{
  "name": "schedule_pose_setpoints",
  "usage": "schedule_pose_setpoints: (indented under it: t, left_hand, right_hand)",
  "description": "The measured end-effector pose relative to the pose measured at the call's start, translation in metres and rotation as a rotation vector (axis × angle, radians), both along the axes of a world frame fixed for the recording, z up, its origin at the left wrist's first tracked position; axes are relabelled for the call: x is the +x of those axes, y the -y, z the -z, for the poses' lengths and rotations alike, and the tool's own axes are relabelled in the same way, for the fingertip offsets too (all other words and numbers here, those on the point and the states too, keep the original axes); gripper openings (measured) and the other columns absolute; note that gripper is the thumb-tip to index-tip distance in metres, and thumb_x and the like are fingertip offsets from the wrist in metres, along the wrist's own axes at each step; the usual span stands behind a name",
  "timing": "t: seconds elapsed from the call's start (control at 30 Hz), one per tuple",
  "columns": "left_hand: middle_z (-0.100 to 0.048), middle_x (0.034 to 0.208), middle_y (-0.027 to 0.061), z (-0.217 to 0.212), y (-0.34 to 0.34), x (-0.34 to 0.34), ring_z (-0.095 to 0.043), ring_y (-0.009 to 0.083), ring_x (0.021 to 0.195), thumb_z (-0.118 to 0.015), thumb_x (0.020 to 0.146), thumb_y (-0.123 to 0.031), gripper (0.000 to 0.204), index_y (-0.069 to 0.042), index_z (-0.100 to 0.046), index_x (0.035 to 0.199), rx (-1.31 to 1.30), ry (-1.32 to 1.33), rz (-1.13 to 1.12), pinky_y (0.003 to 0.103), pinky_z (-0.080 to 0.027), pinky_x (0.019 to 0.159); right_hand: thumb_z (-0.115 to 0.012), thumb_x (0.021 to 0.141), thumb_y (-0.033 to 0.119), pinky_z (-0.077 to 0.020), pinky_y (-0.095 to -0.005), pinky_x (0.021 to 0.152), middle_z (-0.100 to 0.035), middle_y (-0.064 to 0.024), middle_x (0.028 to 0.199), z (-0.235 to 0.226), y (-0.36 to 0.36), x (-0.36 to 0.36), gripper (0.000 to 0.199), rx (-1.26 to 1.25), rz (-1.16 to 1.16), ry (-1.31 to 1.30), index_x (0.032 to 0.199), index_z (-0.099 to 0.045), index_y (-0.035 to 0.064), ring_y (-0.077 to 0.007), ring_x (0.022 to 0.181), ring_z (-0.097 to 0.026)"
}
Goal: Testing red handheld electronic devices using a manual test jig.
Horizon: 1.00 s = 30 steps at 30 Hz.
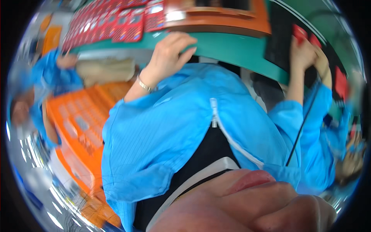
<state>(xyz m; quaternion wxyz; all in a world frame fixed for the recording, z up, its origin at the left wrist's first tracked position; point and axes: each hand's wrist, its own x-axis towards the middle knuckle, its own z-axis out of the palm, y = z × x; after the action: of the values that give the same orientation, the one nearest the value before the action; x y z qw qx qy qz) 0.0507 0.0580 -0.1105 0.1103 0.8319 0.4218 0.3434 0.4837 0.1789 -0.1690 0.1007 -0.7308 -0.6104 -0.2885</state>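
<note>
My left hand (170, 52), with a metal band at the wrist, hovers over the near edge of the green work surface (216, 48). Its fingers are loosely curved, the thumb stands apart, and it holds nothing. Rows of flat red pieces (129, 27) with small dark windows and dots lie beyond it, beside an orange-brown frame (232, 25). Off to the right, my right hand (302, 52) reaches over a black mat (278, 44) with its fingers closed on a small flat red piece (299, 33). Its exact kind is blurred. A co-worker's hand (324, 65) is close beside my right hand.
Orange plastic crates (83, 123) stand at my left. A person in a blue sleeve (46, 73) works past them. Another blue-sleeved arm (317, 135) is close at my right. Another red piece (341, 83) lies near the right rim.
</note>
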Motion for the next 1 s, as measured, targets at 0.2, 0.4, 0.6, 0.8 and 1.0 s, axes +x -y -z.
schedule_pose_setpoints:
  t: [0.2, 0.4, 0.6, 0.8, 1.0]
  left_hand:
    - [-0.065, 0.090, 0.0144, -0.017, -0.026, -0.080, -0.062, 0.0268, 0.081, -0.069, 0.084, -0.020, 0.028, 0.000, -0.065, 0.103, -0.047, -0.207, -0.473, 0.037, -0.050, 0.072]
    - [-0.063, 0.102, 0.0260, -0.015, -0.108, -0.105, -0.059, 0.0398, 0.101, -0.080, 0.067, -0.038, 0.064, 0.005, -0.059, 0.109, -0.191, -0.654, -0.227, 0.045, -0.048, 0.090]
    - [-0.070, 0.102, 0.0196, -0.006, -0.153, -0.083, -0.068, 0.0337, 0.096, -0.062, 0.082, -0.047, 0.047, -0.004, -0.074, 0.095, -0.484, -0.782, -0.394, 0.042, -0.055, 0.083]
    - [-0.070, 0.094, 0.0200, 0.002, -0.167, -0.087, -0.068, 0.0349, 0.091, -0.068, 0.074, -0.040, 0.042, -0.003, -0.073, 0.093, -0.466, -0.632, -0.453, 0.042, -0.055, 0.080]
    - [-0.065, 0.066, 0.0125, -0.043, -0.101, -0.136, -0.065, 0.0302, 0.065, -0.076, 0.076, -0.034, 0.036, 0.000, -0.066, 0.084, -0.367, 0.362, -0.508, 0.042, -0.053, 0.065]
  right_hand:
    - [-0.061, 0.082, 0.063, -0.0515, -0.0514, 0.080, -0.066, -0.0210, 0.101, 0.005, -0.014, 0.007, 0.060, 0.134, -0.047, -0.038, 0.108, -0.068, 0.0090, -0.0436, 0.097, -0.061]
    - [-0.070, 0.088, 0.036, -0.0504, -0.0305, 0.083, -0.068, -0.0126, 0.102, -0.094, -0.022, -0.058, 0.041, 0.133, -0.523, -0.695, 0.110, -0.069, 0.0020, -0.0201, 0.094, -0.065]
    - [-0.069, 0.091, 0.019, -0.0490, -0.0210, 0.081, -0.070, -0.0057, 0.098, -0.146, -0.037, -0.107, 0.027, 0.173, -0.778, -0.910, 0.109, -0.069, -0.0012, -0.0089, 0.090, -0.063]
    - [-0.066, 0.093, 0.013, -0.0506, -0.0223, 0.081, -0.071, -0.0106, 0.097, -0.176, -0.032, -0.133, 0.023, 0.224, -1.022, -0.993, 0.108, -0.068, -0.0042, -0.0130, 0.090, -0.067]
    - [-0.068, 0.087, 0.006, -0.0556, -0.0269, 0.070, -0.069, -0.0124, 0.093, -0.141, 0.072, -0.195, 0.021, -0.138, -1.218, -1.200, 0.106, -0.066, -0.0013, -0.0154, 0.078, -0.068]
